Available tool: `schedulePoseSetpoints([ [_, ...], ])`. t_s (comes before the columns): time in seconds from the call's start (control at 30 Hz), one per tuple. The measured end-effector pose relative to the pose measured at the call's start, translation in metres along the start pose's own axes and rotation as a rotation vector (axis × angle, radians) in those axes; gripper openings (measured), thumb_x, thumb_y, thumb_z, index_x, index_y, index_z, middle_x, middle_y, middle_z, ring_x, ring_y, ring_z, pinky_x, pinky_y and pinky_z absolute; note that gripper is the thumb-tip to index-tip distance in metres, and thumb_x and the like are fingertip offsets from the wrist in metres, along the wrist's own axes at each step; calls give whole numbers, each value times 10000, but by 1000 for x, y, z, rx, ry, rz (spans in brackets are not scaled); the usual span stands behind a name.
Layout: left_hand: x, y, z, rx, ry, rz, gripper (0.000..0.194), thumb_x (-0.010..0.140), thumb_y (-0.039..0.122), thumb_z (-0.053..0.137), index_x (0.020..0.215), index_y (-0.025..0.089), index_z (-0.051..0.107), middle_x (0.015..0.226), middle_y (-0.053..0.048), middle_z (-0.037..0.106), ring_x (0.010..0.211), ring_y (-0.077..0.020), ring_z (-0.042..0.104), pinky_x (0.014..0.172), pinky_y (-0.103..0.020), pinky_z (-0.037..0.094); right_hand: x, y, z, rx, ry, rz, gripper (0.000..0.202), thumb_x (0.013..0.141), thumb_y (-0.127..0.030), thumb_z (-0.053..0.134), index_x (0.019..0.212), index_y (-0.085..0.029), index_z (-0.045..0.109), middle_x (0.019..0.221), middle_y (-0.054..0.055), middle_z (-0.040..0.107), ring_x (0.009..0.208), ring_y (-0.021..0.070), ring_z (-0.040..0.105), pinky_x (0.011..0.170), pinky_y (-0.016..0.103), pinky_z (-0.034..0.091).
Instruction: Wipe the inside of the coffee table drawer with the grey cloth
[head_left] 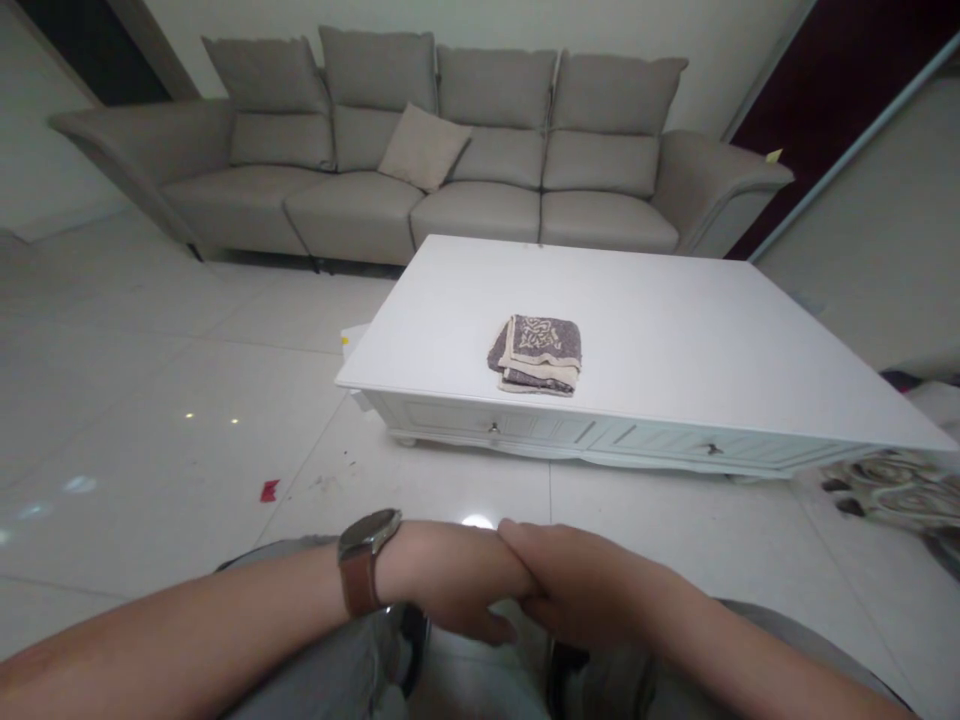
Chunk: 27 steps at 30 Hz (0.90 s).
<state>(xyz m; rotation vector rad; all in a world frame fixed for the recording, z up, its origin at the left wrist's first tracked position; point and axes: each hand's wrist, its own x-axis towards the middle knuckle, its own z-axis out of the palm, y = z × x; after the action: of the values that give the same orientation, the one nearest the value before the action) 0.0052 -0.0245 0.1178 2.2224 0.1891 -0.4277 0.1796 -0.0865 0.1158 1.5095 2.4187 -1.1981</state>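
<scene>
L hand [454, 570]: fingers mostly hidden by R hand [589, 575]; forearms [195, 625] cut off by frame. Watch [370, 535] dial unreadable. Cloth [546, 342] nr table's [675, 340] front edge: inner folds hidden. White obj. [351, 345], table's L edge, part-hidden, can't ID. Rug [900, 490] cut off R.

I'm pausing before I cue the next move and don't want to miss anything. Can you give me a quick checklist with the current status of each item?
1. Hands apart: not ok; the right hand lies over the left hand.
2. Nothing between the palms: cannot tell; the overlap hides them.
3. Folded cloth fully on the white table: ok; it lies near the front edge without hanging over.
4. Cloth's layers lined up: not ok; the edges are uneven.
5. Table drawers shut: ok; both visible fronts look flush.
6. Floor free of scraps: not ok; a red scrap lies left of the table.
</scene>
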Motion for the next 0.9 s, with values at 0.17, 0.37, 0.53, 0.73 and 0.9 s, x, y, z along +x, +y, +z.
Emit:
schedulePoseSetpoints([
  [0.17,13,-51,-15,-64,48,-53,575,880,292,624,1439,204,522,1436,-86,593,1263,-226,592,1071,-330,446,11,31,-17,-185,-47,57,372,892,-285,536,1236,-153,592,1157,162,695,1013,282,667,831,381,488],
  [0.37,34,-141,-19,17,181,-378,668,880,343,609,1481,100,448,1514,-198,487,1369,-307,492,1126,-403,384,12,44,-26,-190,-83,52,470,919,-345,511,1348,-169,590,1183,155,701,1034,292,662,852,397,482],
  [0.53,62,-199,-16,42,274,-544,753,843,215,614,1539,141,339,1570,-170,419,1427,-288,422,1159,-381,344,18,44,-23,-164,-123,50,495,905,-363,523,1358,-179,597,1234,154,689,1074,300,651,881,399,482],
  [0.73,99,-230,-13,147,268,-642,749,828,203,627,1523,147,353,1545,-164,447,1404,-248,450,1128,-321,377,20,42,-22,-159,-124,66,511,906,-376,523,1373,-179,594,1246,152,687,1099,311,642,901,401,478],
  [0.9,115,-238,-12,184,254,-691,690,798,239,654,1450,138,451,1480,-175,517,1338,-266,522,1091,-330,416,13,38,-22,-150,-132,73,520,905,-385,527,1381,-186,589,1278,152,674,1110,314,642,912,405,477],
])
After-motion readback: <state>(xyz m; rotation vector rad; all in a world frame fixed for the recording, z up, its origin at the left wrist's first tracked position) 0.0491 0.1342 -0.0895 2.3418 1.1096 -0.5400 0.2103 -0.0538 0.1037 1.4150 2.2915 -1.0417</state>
